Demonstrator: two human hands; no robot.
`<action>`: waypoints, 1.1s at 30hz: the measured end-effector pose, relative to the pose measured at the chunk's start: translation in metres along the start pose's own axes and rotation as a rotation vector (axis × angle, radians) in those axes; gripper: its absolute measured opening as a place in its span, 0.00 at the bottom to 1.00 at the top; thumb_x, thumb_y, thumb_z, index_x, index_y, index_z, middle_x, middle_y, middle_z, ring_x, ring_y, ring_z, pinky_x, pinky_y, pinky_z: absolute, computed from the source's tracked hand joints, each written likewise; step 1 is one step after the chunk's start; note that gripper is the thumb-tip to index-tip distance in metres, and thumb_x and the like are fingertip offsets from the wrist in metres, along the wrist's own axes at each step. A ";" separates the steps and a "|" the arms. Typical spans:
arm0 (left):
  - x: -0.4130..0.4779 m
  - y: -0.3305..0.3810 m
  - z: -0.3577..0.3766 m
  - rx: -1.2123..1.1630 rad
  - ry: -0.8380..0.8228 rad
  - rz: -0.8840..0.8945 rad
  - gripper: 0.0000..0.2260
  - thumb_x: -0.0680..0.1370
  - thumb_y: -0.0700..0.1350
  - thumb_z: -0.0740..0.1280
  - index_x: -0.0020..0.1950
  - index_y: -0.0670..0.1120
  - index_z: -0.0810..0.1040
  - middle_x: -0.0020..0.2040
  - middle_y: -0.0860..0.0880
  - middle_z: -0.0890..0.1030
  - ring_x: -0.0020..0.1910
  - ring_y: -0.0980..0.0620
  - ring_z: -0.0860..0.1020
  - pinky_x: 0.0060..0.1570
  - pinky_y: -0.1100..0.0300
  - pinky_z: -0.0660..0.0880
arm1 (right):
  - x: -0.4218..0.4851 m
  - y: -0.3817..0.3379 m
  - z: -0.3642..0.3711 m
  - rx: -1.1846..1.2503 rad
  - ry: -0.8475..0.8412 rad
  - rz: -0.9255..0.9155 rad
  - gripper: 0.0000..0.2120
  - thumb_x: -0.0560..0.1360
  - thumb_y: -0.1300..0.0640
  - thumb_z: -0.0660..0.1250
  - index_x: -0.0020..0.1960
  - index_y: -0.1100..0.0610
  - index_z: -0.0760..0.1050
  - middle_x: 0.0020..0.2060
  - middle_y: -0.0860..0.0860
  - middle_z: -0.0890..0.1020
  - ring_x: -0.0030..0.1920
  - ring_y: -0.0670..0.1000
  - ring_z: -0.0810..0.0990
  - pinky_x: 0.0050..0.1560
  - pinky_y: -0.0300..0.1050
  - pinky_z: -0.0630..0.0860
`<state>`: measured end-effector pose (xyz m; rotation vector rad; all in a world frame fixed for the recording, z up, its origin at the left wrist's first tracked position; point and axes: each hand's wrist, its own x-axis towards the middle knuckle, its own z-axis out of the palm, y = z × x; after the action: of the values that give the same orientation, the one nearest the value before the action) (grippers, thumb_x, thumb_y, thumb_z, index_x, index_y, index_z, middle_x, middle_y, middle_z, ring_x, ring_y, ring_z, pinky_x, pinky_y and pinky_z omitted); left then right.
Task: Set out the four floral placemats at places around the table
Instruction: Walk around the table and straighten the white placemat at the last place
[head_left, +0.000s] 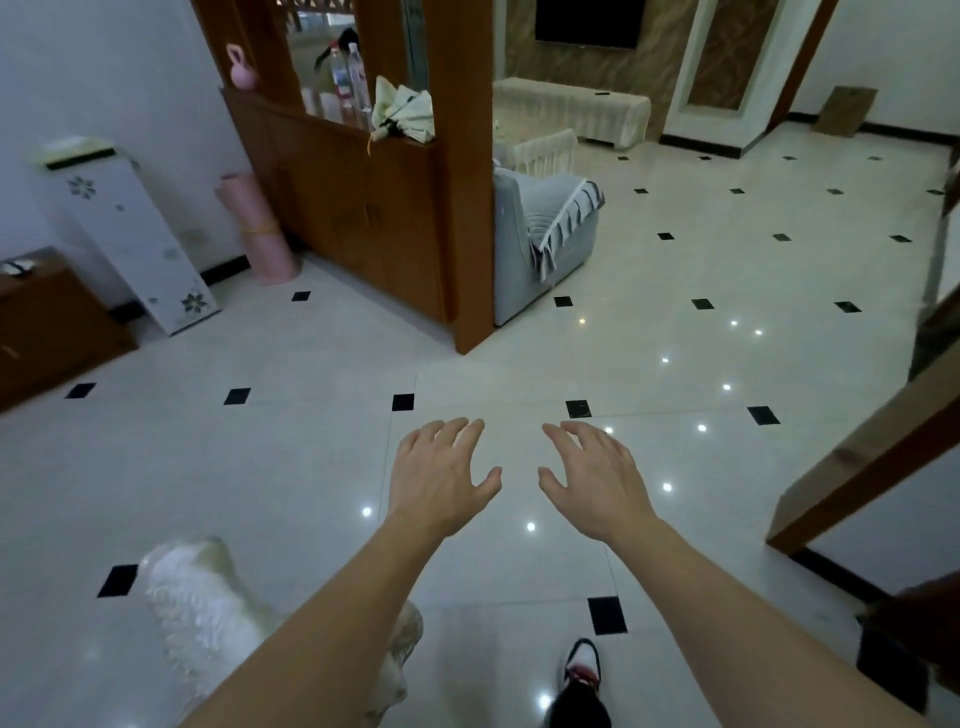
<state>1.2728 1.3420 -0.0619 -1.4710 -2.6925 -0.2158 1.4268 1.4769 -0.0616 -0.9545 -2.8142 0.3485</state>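
Glossy tiled floor (291, 467) with black insets fills the view, with a wooden room divider (363, 208) beyond. The left hand (441, 478) and right hand (592, 483) reach forward palms down, fingers loosely spread, holding nothing. No floral placemats show anywhere. The slanted wooden edge (857, 467) at right may be the table, though that is unclear. By this view, no mat is laid and all four remain.

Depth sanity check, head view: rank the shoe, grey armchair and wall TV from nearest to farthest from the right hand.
1. Shoe, low and near, beneath the right hand.
2. Grey armchair, ahead, beside the wooden divider.
3. TV, at the room's far end.
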 end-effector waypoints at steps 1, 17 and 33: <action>0.012 -0.005 0.003 0.000 -0.001 -0.019 0.30 0.77 0.65 0.56 0.76 0.53 0.64 0.74 0.53 0.71 0.73 0.49 0.67 0.72 0.50 0.63 | 0.017 0.000 0.004 0.003 -0.004 -0.018 0.27 0.78 0.44 0.60 0.74 0.50 0.63 0.71 0.53 0.70 0.71 0.53 0.66 0.71 0.52 0.61; 0.205 -0.107 0.015 0.059 0.030 -0.500 0.30 0.77 0.64 0.57 0.76 0.52 0.65 0.73 0.53 0.72 0.71 0.49 0.68 0.71 0.51 0.64 | 0.331 -0.037 0.044 0.008 -0.131 -0.490 0.26 0.78 0.44 0.59 0.74 0.49 0.64 0.71 0.51 0.70 0.71 0.52 0.66 0.70 0.51 0.62; 0.190 -0.293 0.011 0.091 0.059 -0.918 0.30 0.77 0.65 0.57 0.76 0.52 0.64 0.73 0.52 0.71 0.71 0.48 0.68 0.70 0.51 0.64 | 0.455 -0.248 0.125 0.066 -0.245 -0.919 0.26 0.77 0.45 0.61 0.73 0.50 0.65 0.69 0.52 0.72 0.70 0.53 0.68 0.70 0.53 0.63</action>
<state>0.9232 1.3455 -0.0760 -0.1131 -3.0463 -0.1611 0.8984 1.5443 -0.0864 0.4610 -3.0426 0.4274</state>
